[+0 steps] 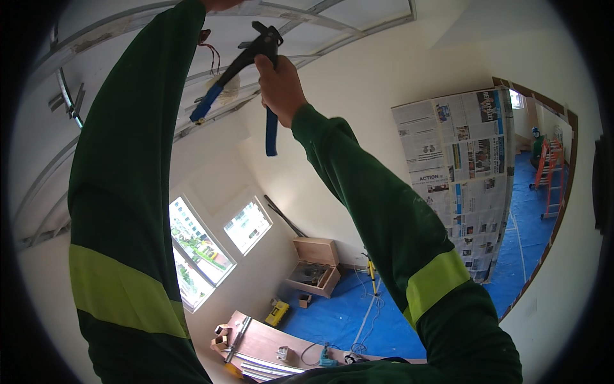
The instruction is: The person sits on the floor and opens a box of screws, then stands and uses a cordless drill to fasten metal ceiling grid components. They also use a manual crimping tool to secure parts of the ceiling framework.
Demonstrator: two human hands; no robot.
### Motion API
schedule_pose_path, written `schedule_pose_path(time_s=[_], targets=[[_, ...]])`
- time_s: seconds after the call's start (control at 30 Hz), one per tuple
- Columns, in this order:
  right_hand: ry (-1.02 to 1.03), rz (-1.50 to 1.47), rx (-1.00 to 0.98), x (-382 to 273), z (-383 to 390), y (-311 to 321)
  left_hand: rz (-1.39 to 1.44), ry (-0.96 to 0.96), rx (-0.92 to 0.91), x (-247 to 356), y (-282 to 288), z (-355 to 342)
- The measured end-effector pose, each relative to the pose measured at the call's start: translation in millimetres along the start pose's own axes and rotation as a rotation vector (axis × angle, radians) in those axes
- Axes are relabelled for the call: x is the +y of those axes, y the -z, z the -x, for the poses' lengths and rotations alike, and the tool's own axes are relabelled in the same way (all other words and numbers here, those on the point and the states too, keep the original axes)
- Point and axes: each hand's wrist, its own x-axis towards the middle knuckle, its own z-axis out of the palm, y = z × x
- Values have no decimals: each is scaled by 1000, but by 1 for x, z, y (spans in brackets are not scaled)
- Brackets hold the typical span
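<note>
My right hand (282, 89) is raised near the ceiling, its fingers closed round a black hand riveter (259, 48) just below the head. The riveter's two blue-gripped handles are spread apart, one slanting down to the left and the other hanging below my hand. Only a sliver of my left hand (220, 3) shows at the top edge, above the raised green sleeve. Its fingers are out of the picture, so what it touches is hidden. Metal ceiling framing (300, 18) runs behind the riveter, and thin red wires (211, 51) dangle between my forearms.
A plywood bench (275, 336) below carries metal strips and a teal power drill (328, 358). Blue sheeting (332, 313) covers the floor, with an open wooden box (316, 265) and a yellow toolbox (277, 313). Right stands a newspaper-covered door (448, 179); beyond the doorway, a person (536, 146) near an orange ladder (550, 166).
</note>
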Motion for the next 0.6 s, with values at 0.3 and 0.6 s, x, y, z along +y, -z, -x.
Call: schedule_pose_path(time_s=[0.3,0.6], targets=[[-82,-163,-37,-6,-48,-25,-4,-114,231,-32,-26,-15],[-54,-232,-69,16,-64,-37,-31,-194,175,-35,-21,-23]])
